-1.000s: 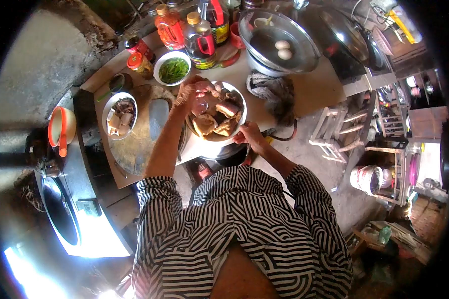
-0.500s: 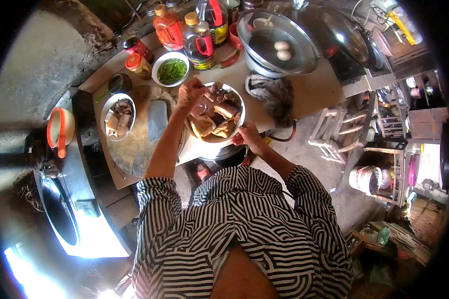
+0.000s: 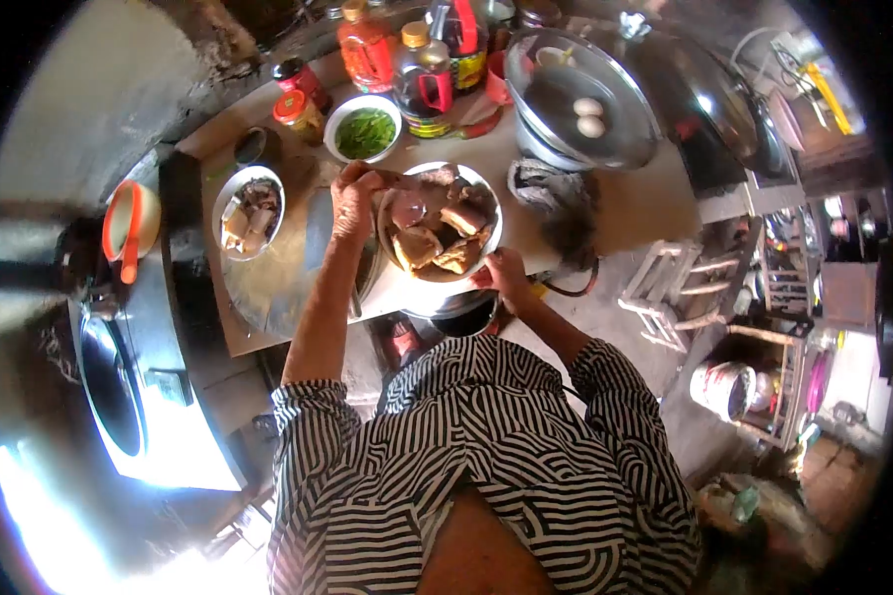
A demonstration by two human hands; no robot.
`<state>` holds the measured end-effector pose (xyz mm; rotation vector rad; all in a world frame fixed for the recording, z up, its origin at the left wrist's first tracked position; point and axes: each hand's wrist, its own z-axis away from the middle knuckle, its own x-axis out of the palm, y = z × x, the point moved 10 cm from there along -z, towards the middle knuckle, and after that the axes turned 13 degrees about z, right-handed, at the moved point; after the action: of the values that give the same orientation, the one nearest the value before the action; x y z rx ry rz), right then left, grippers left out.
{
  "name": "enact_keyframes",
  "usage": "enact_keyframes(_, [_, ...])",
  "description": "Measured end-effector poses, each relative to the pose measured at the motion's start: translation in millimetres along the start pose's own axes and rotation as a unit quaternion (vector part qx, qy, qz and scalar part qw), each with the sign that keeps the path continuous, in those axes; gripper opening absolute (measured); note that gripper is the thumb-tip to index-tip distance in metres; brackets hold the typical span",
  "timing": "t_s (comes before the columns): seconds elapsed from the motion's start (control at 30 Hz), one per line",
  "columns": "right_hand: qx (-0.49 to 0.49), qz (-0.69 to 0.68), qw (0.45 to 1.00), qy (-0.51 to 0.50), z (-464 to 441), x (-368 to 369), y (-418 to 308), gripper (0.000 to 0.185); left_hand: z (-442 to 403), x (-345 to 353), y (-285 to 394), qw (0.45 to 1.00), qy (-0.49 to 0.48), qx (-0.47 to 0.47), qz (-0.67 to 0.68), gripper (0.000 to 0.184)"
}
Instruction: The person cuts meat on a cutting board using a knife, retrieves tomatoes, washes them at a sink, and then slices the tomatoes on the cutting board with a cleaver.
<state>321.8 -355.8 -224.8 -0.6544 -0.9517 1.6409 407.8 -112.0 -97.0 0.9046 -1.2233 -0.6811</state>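
Both hands are at the bowl (image 3: 497, 203) mid-frame, but left hand (image 3: 355, 190) just slid toward its upper-left edge, uncovering more meat (image 3: 419, 248), fingers curled, can't tell on what, right hand (image 3: 506, 278) pinching the lower-right rim.

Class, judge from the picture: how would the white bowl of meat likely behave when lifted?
The white bowl of meat would probably feel heavy, since thick chunks crowd it. Uncovered and separate, the chunks might slide if it tilted.
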Motion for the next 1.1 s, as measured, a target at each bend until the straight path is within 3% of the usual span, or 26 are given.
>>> enact_keyframes(0.07, [-0.061, 0.124, 0.99, -0.006, -20.0, -13.0, -6.0, 0.03, 9.6, -20.9, 1.2, 0.998, 0.003, 0.023, 0.059, 0.009])
enact_keyframes(0.13, [-0.024, 0.124, 0.992, -0.006, -36.2, -22.3, -8.0, 0.031, 25.7, -25.1, -1.4, 0.979, 0.018, -0.001, 0.202, 0.007])
enact_keyframes(0.17, [-0.013, 0.123, 0.992, -0.011, -40.3, -25.9, -12.0, 0.031, 36.1, -16.6, 4.1, 0.958, -0.006, 0.029, 0.285, 0.011])
enact_keyframes(0.2, [0.0, 0.123, 0.992, -0.015, -40.9, -28.6, -20.3, 0.032, 45.8, -13.7, 15.9, 0.971, -0.037, 0.082, 0.224, 0.015])
enact_keyframes(0.27, [-0.007, 0.112, 0.994, -0.01, -43.4, -35.5, -27.5, 0.03, 61.6, -12.7, 14.3, 0.932, -0.042, 0.066, 0.355, 0.017])
enact_keyframes(0.43, [0.137, 0.182, 0.973, -0.03, -3.4, -31.8, -32.6, 0.036, 82.1, -28.2, 18.0, 0.906, -0.01, 0.089, 0.413, 0.012])
enact_keyframes(0.47, [0.123, 0.157, 0.974, -0.104, 4.8, -23.3, -21.8, 0.034, 88.4, -33.4, 24.5, 0.905, -0.006, 0.098, 0.415, 0.012])
enact_keyframes(0.53, [0.141, 0.24, 0.942, -0.188, 30.7, 4.6, -16.4, 0.028, 106.3, -40.8, 52.1, 0.935, 0.026, 0.138, 0.325, 0.01])
enact_keyframes(0.6, [0.033, 0.317, 0.911, -0.261, 44.3, 49.4, -35.2, 0.028, 121.2, -82.6, 57.1, 0.949, 0.083, 0.164, 0.257, 0.007])
enact_keyframes(0.67, [-0.009, 0.322, 0.894, -0.312, 54.3, 94.4, -49.6, 0.025, 145.0, -116.1, 67.7, 0.952, 0.156, 0.182, 0.192, 0.004])
enact_keyframes(0.7, [-0.041, 0.352, 0.884, -0.306, 58.8, 121.7, -70.7, 0.02, 155.3, -134.5, 71.0, 0.954, 0.198, 0.188, 0.124, 0.005])
enact_keyframes(0.73, [-0.017, 0.286, 0.903, -0.319, 50.0, 141.3, -61.8, 0.017, 163.8, -143.0, 77.9, 0.95, 0.209, 0.199, 0.116, 0.005])
enact_keyframes(0.8, [-0.117, 0.353, 0.883, -0.286, 31.4, 181.9, -67.4, 0.017, 183.2, -158.1, 87.8, 0.941, 0.274, 0.192, 0.051, 0.007])
enact_keyframes(0.83, [-0.184, 0.46, 0.835, -0.239, 23.4, 198.0, -76.5, 0.024, 185.9, -165.0, 88.1, 0.941, 0.275, 0.19, 0.054, 0.007])
enact_keyframes(0.87, [-0.303, 0.574, 0.745, -0.154, 15.8, 213.9, -88.7, 0.04, 190.1, -162.5, 104.5, 0.931, 0.266, 0.22, -0.114, 0.011])
enact_keyframes(0.9, [-0.291, 0.639, 0.702, -0.119, 12.0, 225.2, -94.8, 0.046, 192.9, -155.8, 115.5, 0.895, 0.25, 0.243, -0.279, 0.014])
enact_keyframes(0.93, [-0.278, 0.699, 0.653, -0.083, 9.2, 232.3, -101.9, 0.052, 192.6, -156.2, 122.1, 0.895, 0.252, 0.242, -0.277, 0.014])
enact_keyframes(1.0, [-0.293, 0.692, 0.656, -0.062, 5.3, 237.1, -105.2, 0.053, 190.8, -114.0, 142.7, 0.808, 0.127, 0.334, -0.468, 0.02])
enact_keyframes(1.07, [-0.304, 0.686, 0.659, -0.041, 0.8, 236.0, -104.9, 0.054, 186.2, -105.2, 134.1, 0.765, 0.075, 0.339, -0.542, 0.025])
enact_keyframes(1.1, [-0.245, 0.649, 0.718, -0.056, -4.5, 229.0, -100.8, 0.054, 186.6, -99.8, 131.0, 0.752, 0.056, 0.35, -0.555, 0.026])
